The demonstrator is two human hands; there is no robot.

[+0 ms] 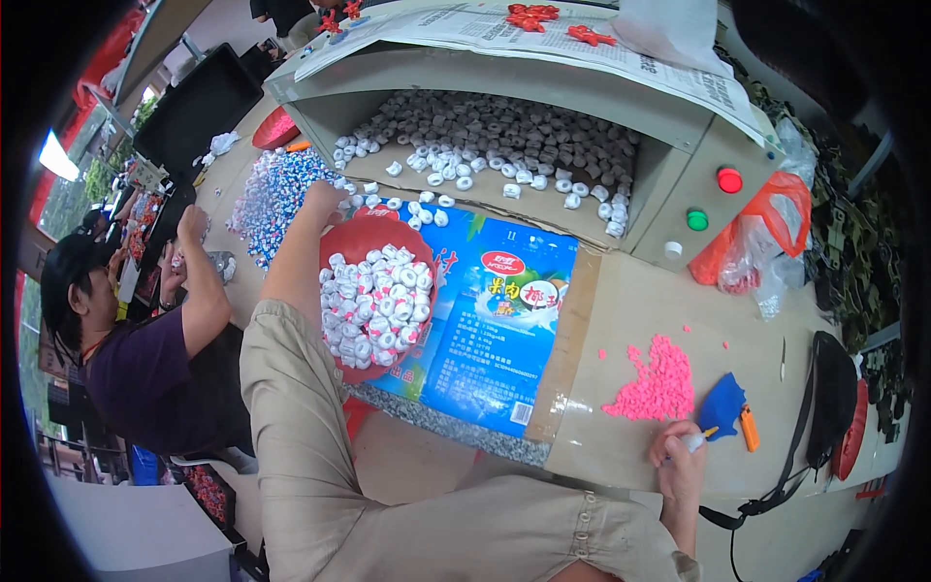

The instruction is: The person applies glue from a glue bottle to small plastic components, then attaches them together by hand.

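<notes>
The right hand has its fingers closed around a small whitish bottle with a yellow nozzle, which sits between thumb and curled fingers, its tip poking out past them to the right. Just beyond those fingers lies a spread heap of small bright-pink pieces, with a few strays farther off (too small to make out their exact form). To the right of the fingertips, near the nozzle, are an irregular flat dark-blue piece and a slim orange tool.

The left hand reaches away from the body, well apart from the right; whether its fingers are together or clamped on something I cannot tell. To the left of those fingers, just beside them, spreads a mound of small blue, white and red pieces. To their right lie loose white ring-like pieces, and beyond these stands a grey metal box with an open front, many more such pieces inside. Nearer the body than the left fingers, beside the forearm, a round red plastic bowl holds white pieces with pink bits, and partly covers a blue printed cardboard sheet.
</notes>
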